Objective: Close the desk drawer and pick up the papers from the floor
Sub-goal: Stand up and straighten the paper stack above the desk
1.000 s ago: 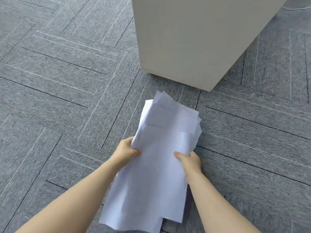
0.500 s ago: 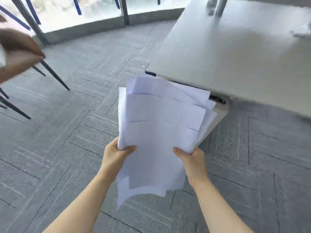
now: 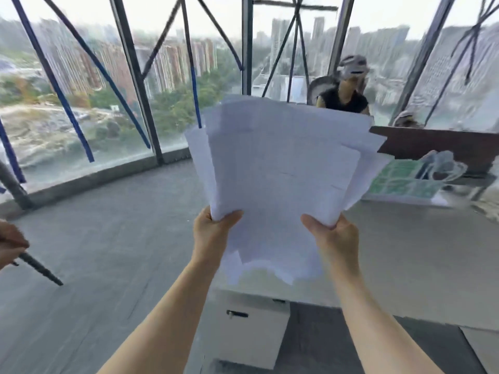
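Papers [image 3: 280, 168] fill the centre of the frame, a loose, uneven stack of white sheets held up in the air, fanned so that their corners stick out at the upper left and the right. Both hands pinch the stack near its lower edge: the left hand [image 3: 212, 233] grips the lower left side with the thumb on the near face and the fingers behind, and the right hand [image 3: 333, 238] grips the lower right side the same way. The stack's long axis runs upward and away from the hands, tilting a little to the right, so most of the sheets stand above the grip and a ragged tail hangs below it. The two hands sit at about the same height, neither clearly nearer to the sheets. Below the papers, at lower centre, stands a pale drawer cabinet [image 3: 251, 330] with a dark handle [image 3: 237, 314]; its front looks flush, so the drawer appears shut. The pale surface [image 3: 421, 265] lies to the right, beneath and beyond the right hand, which seems the likelier place for the stack to go down.
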A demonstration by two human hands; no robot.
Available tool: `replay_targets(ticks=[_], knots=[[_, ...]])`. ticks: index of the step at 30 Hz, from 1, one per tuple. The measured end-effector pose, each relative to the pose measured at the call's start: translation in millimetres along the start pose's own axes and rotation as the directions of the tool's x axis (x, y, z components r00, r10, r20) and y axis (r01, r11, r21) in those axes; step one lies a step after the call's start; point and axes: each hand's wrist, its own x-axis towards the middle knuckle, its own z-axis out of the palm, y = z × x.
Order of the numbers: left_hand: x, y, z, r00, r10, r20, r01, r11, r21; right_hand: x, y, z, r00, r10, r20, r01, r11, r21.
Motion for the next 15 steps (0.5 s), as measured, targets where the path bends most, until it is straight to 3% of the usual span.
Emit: replay_targets(ticks=[4, 7, 10, 15], knots=[[45, -2, 68, 0.999, 0.045, -0.014, -0.045, 0.999, -0.029, 81, 2, -28, 0.997, -0.074, -0.018, 0.074, 0.997, 0.011], [79, -32, 107, 0.999, 0.022, -0.035, -0.023, 0.999, -0.023, 136, 39, -45, 0.998, 0.018, 0.055, -0.017, 1.000, -0.020], [95, -89, 124, 0.991, -0.133, -0.015, 0.134, 0.990, 0.036, 171, 95, -54, 0.947, 0.245, 0.207, -0.247, 0.969, -0.014], [100, -163, 134, 0.934, -0.353, -0.043, 0.356, 0.928, 0.111, 196, 149, -56, 0.900, 0.363, 0.240, -0.371, 0.928, -0.011]])
